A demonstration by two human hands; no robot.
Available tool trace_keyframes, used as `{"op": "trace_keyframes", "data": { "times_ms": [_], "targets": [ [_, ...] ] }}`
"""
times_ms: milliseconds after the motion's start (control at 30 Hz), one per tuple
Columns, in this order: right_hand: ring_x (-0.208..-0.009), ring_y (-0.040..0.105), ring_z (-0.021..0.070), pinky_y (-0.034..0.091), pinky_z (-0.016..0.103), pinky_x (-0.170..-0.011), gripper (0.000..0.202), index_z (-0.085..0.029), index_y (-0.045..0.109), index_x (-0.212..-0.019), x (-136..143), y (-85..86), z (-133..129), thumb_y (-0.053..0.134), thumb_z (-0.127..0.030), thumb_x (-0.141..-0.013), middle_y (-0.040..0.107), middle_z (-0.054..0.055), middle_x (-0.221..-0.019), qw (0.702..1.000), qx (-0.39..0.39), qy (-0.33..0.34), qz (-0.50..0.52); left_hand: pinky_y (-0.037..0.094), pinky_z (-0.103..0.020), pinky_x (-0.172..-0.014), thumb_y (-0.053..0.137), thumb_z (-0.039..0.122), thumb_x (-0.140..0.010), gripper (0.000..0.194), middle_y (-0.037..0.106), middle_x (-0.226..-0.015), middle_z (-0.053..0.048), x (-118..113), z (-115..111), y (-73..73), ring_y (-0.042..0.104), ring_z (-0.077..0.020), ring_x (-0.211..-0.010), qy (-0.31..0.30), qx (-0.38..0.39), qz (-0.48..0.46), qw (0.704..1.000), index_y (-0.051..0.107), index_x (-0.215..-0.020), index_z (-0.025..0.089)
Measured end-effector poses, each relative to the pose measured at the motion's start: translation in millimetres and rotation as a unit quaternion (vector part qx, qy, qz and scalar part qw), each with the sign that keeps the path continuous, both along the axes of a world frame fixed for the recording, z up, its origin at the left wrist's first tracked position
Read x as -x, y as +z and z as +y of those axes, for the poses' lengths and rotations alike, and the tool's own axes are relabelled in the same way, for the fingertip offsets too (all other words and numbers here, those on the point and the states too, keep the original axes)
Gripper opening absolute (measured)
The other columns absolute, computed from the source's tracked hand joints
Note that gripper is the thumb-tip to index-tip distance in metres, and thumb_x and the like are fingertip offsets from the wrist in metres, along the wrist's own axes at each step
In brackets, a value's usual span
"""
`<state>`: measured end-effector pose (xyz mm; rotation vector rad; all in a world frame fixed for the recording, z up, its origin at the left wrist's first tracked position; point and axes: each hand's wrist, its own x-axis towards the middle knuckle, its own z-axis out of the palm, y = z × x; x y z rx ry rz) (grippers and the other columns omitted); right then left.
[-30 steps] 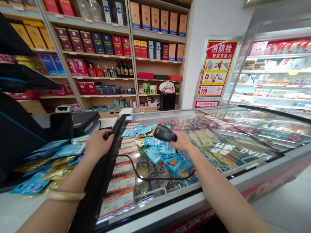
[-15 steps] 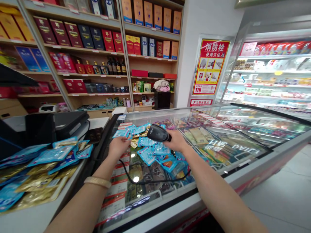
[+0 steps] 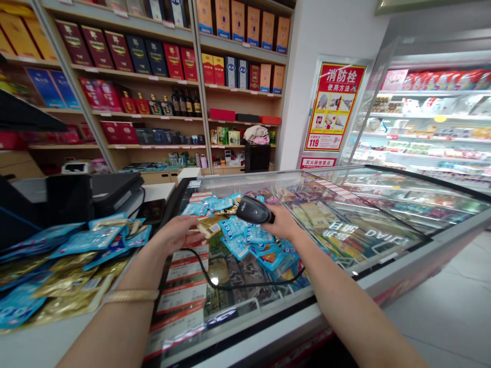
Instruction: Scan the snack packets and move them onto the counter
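Note:
A black handheld barcode scanner (image 3: 251, 210) is gripped in my right hand (image 3: 282, 223), its head pointing left above a spread of snack packets. My left hand (image 3: 178, 234) pinches the left edge of a gold snack packet (image 3: 209, 227), and a small barcode shows on it. Around and under the scanner lie several blue snack packets (image 3: 236, 244) on the glass freezer top (image 3: 238, 305). The scanner's black cable (image 3: 245, 286) loops over the glass below both hands.
More blue and gold packets (image 3: 82, 255) are heaped on the counter (image 3: 65, 345) at left, beside a black machine (image 3: 115, 194). Price labels (image 3: 180, 296) lie along the freezer's left side. Shelves of boxes and bottles (image 3: 187, 105) stand behind; a lit refrigerated display (image 3: 429, 122) is at right.
My left hand has drawn back slightly to the left with the gold packet, and more of the packet's barcode side shows. The scanner stays nearly in place over the packets.

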<state>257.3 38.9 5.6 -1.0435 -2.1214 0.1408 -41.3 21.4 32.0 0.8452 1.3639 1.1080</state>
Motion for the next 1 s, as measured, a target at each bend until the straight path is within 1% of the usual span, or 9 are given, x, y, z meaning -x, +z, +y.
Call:
{"op": "trace_keyframes", "data": {
  "times_ms": [100, 167, 300, 433, 600, 667, 733, 833, 1000],
  "targets": [
    [-0.074, 0.065, 0.0202, 0.046, 0.026, -0.070, 0.023, -0.020, 0.069, -0.089, 0, -1.0, 0, 0.063, -0.023, -0.067, 0.072, 0.004, -0.081, 1.000, -0.003, -0.006, 0.002, 0.057, -0.023, -0.051, 0.074, 0.014, -0.056, 0.022, 0.064, -0.063, -0.002, 4, -2, 4.1, 0.063, -0.0134, -0.054, 0.015, -0.068, 0.001, 0.998, 0.054, -0.062, 0.017],
    [-0.074, 0.065, 0.0202, 0.045, 0.026, -0.069, 0.024, -0.020, 0.070, -0.089, 0, -1.5, 0, 0.063, -0.023, -0.067, 0.072, 0.004, -0.081, 1.000, -0.006, -0.005, 0.008, 0.058, -0.025, -0.055, 0.076, 0.018, -0.055, 0.027, 0.057, -0.058, 0.003, 3, -2, 3.0, 0.058, -0.0095, -0.050, 0.025, -0.126, 0.006, 0.992, 0.050, -0.063, 0.018],
    [-0.072, 0.066, 0.0204, 0.046, 0.026, -0.068, 0.023, -0.020, 0.070, -0.088, 0, -1.6, 0, 0.064, -0.024, -0.067, 0.073, 0.004, -0.081, 1.000, -0.010, 0.001, 0.018, 0.057, -0.027, -0.055, 0.074, 0.027, -0.054, 0.029, 0.053, -0.056, 0.006, -2, -1, -3.1, 0.057, -0.0098, -0.051, 0.037, -0.205, 0.042, 0.977, 0.049, -0.067, 0.019],
    [-0.075, 0.066, 0.0210, 0.046, 0.027, -0.069, 0.026, -0.020, 0.071, -0.092, 0, 0.4, -1, 0.063, -0.024, -0.067, 0.073, 0.004, -0.084, 1.000, -0.011, 0.009, 0.015, 0.053, -0.025, -0.048, 0.072, 0.029, -0.054, 0.028, 0.055, -0.056, 0.004, -2, -1, -3.7, 0.054, -0.0105, -0.049, 0.044, -0.222, 0.068, 0.972, 0.048, -0.065, 0.020],
    [-0.076, 0.066, 0.0207, 0.047, 0.026, -0.071, 0.029, -0.020, 0.071, -0.094, 1, 4.3, -4, 0.063, -0.021, -0.066, 0.073, 0.004, -0.086, 1.000, -0.006, 0.017, 0.017, 0.050, -0.023, -0.044, 0.072, 0.028, -0.054, 0.030, 0.049, -0.054, 0.007, 2, -3, 0.6, 0.049, -0.0089, -0.045, 0.038, -0.242, 0.063, 0.967, 0.046, -0.067, 0.021],
    [-0.076, 0.066, 0.0207, 0.047, 0.026, -0.071, 0.029, -0.020, 0.071, -0.093, 2, 5.4, -5, 0.063, -0.021, -0.065, 0.073, 0.004, -0.085, 0.999, -0.004, 0.023, 0.022, 0.055, -0.026, -0.049, 0.071, 0.029, -0.054, 0.031, 0.050, -0.054, 0.007, 0, -2, 0.4, 0.052, -0.0096, -0.047, 0.051, -0.255, 0.045, 0.964, 0.045, -0.069, 0.022],
    [-0.077, 0.066, 0.0204, 0.047, 0.026, -0.071, 0.028, -0.020, 0.071, -0.092, 3, 6.0, -6, 0.063, -0.020, -0.065, 0.073, 0.004, -0.085, 0.999, -0.004, 0.033, 0.026, 0.059, -0.032, -0.058, 0.072, 0.029, -0.055, 0.033, 0.052, -0.055, 0.007, -4, -1, -1.0, 0.057, -0.0116, -0.052, 0.066, -0.271, 0.022, 0.960, 0.044, -0.070, 0.021],
    [-0.076, 0.066, 0.0200, 0.047, 0.026, -0.071, 0.026, -0.020, 0.070, -0.091, 5, 5.9, -8, 0.064, -0.021, -0.066, 0.073, 0.004, -0.085, 0.999, -0.005, 0.043, 0.022, 0.061, -0.038, -0.071, 0.073, 0.030, -0.056, 0.035, 0.058, -0.060, 0.006, -12, 0, -3.7, 0.065, -0.0145, -0.062, 0.081, -0.296, -0.001, 0.952, 0.043, -0.072, 0.021],
    [-0.076, 0.066, 0.0191, 0.046, 0.024, -0.070, 0.023, -0.021, 0.070, -0.089, 7, 4.7, -7, 0.065, -0.024, -0.067, 0.072, 0.002, -0.083, 0.999, 0.003, 0.049, 0.009, 0.060, -0.041, -0.076, 0.073, 0.033, -0.060, 0.037, 0.067, -0.070, 0.002, -20, -2, -6.1, 0.071, -0.0187, -0.073, 0.080, -0.317, 0.008, 0.945, 0.041, -0.073, 0.021]
  ]
}}
